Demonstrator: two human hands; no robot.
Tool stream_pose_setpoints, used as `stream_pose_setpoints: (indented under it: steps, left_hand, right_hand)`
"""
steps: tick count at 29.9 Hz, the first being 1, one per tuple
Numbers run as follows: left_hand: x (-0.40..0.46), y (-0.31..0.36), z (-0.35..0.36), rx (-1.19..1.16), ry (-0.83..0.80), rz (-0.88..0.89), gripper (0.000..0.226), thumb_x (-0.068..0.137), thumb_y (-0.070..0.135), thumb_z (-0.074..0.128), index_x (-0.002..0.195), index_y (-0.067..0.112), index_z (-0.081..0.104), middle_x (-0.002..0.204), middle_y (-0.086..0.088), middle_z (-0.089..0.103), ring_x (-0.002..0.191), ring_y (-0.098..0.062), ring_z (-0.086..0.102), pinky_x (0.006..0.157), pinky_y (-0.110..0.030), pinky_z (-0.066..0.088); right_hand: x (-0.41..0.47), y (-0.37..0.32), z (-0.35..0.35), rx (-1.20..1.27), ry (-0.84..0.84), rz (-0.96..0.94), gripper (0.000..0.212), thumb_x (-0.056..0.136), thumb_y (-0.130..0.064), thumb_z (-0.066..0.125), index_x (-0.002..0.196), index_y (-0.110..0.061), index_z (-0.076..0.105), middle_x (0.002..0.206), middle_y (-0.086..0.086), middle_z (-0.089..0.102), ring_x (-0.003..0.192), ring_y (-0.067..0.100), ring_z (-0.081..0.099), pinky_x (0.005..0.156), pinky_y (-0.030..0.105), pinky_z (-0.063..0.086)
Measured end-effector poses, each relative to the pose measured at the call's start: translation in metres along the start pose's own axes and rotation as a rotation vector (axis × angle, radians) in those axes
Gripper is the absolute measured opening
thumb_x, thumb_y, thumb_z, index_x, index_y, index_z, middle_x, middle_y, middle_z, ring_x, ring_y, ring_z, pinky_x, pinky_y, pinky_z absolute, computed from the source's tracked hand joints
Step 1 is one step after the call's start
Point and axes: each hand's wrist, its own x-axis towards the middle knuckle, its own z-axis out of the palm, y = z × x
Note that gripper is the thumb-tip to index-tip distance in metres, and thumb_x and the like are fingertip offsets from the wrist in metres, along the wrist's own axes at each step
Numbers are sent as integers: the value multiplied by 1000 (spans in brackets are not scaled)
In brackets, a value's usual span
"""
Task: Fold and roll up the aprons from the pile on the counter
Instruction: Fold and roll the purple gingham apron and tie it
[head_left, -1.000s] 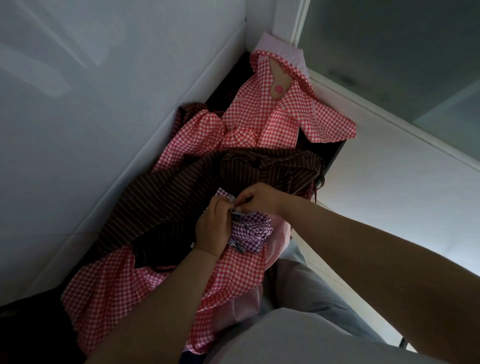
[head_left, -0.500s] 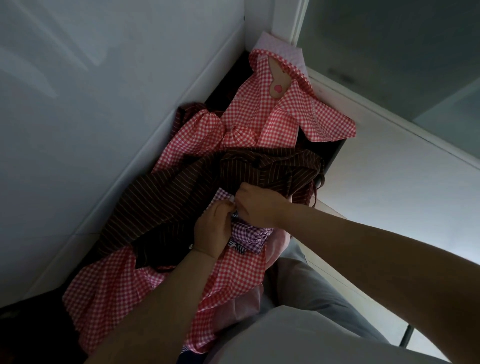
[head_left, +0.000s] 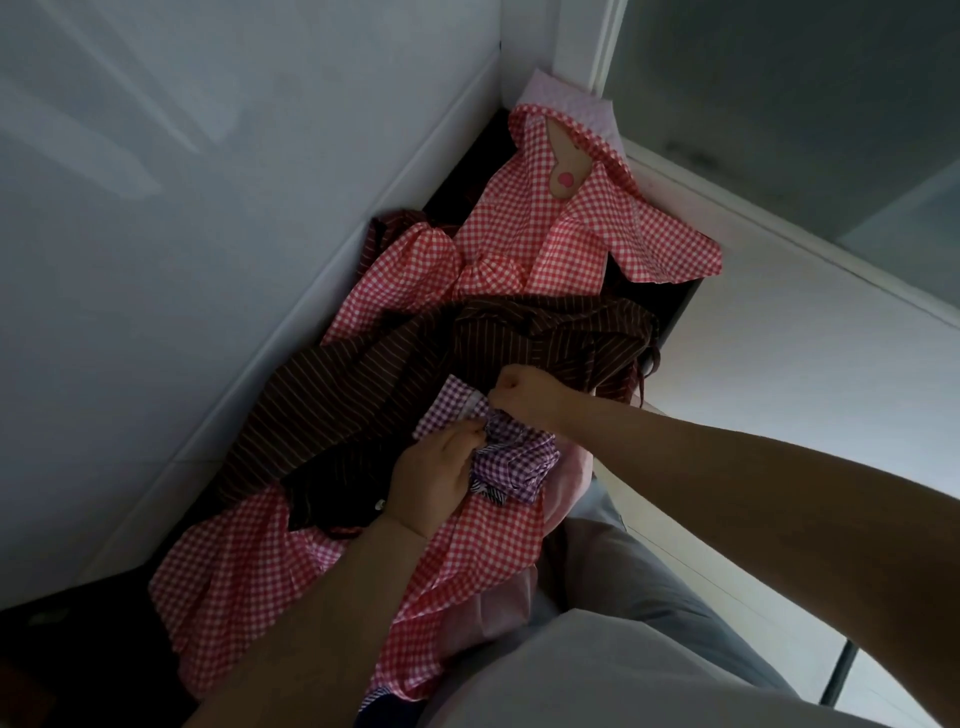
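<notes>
Aprons heaped along the dark counter (head_left: 67, 618) against the white wall (head_left: 171, 260): red-and-white gingham apron (head_left: 244, 566) at the near end, brown striped apron (head_left: 358, 384) across the middle. Left hand (head_left: 434, 475) grasps the bunched purple-and-white checked apron (head_left: 514, 462) at the counter's front edge; right hand (head_left: 524, 397) pinches its upper fold. Second red gingham apron (head_left: 566, 228) fills the far corner.

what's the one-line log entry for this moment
left hand grips purple gingham apron | right hand pinches its edge | on pile, unrolled
</notes>
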Motion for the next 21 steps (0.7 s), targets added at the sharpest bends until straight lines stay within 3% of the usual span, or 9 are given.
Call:
stream_pose_setpoints:
  steps: [2,5,8,11,14,19,21]
  left_hand:
    - [-4,1,0,-6,-23,-24,45,104,36,29,110,7,64,108,-16,69,100,-14,57,88,-22,47]
    - [-2,3,-4,-39,-46,-62,50,104,37,31,111,1,65,109,-18,69,100,-15,56,90,-22,44]
    - [2,9,-8,-98,-82,-157,39,99,28,42,112,1,67,109,-14,69,101,-11,55,93,-16,41]
    - [4,18,-16,-276,-60,-433,27,96,20,48,113,12,67,110,0,66,101,-1,56,93,-7,40]
    - [20,29,-24,-517,31,-732,21,98,11,49,105,16,68,108,1,68,101,-7,62,93,-18,48]
    - [47,43,-29,-994,164,-1032,23,98,8,48,91,7,70,93,-10,71,92,-22,66,87,-35,54]
    - [52,40,-29,-1048,149,-1107,27,100,13,47,86,8,69,84,-12,70,85,-26,66,83,-40,54]
  right_hand:
    - [-3,5,2,-176,23,-70,17,95,-18,51,96,-1,55,92,14,61,78,20,52,58,27,38]
    - [-10,16,0,-766,60,-273,30,99,-21,41,124,-3,43,99,12,60,79,28,60,53,29,35]
    - [-10,15,2,-877,121,-347,34,100,-19,38,130,-5,36,93,9,60,76,29,61,51,30,35]
    - [-7,13,2,-527,90,-143,22,99,-21,42,112,-5,50,88,10,62,81,28,61,52,28,38]
    - [-3,16,-2,-37,77,42,10,92,-21,55,94,-12,57,101,9,63,93,23,59,78,33,48]
    - [-6,15,2,97,91,94,4,89,-17,58,88,-14,56,93,3,59,89,18,54,75,29,44]
    - [-9,12,1,75,88,80,3,89,-18,58,89,-15,57,94,2,59,89,18,55,75,30,45]
